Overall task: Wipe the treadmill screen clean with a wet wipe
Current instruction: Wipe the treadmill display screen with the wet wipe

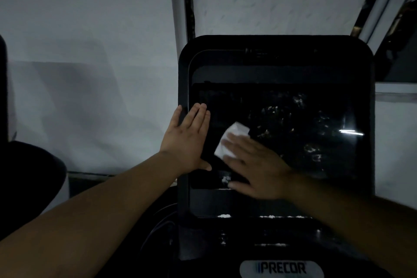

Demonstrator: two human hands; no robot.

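One white wet wipe (228, 140), folded into a rough oblong, lay flat against the lower left part of the dark treadmill screen (293, 128), its long axis running diagonally from lower left to upper right, with its free corner pointing up and to the right. The right hand (255, 165) pressed it to the glass with straight, spread fingers that pointed up and to the left; the fingertips covered the wipe's lower half, and nothing was curled round it. The left hand (188, 140) rested flat and wide on the left edge of the console (277, 43), fingers straight and close together, pointing upward, the thumb stretched toward the screen's lower left corner. The two hands were near each other but apart. The single screen sat upright within the black, round-cornered console, and pale smears and flecks showed across its right half, alongside one bright streak of reflected light. White specks dotted the ledge below the screen. One oval badge reading PRECOR (282, 268) sat at the bottom of the console. A pale wall (90, 52) stood behind, crossed by dark window frames (188, 0).
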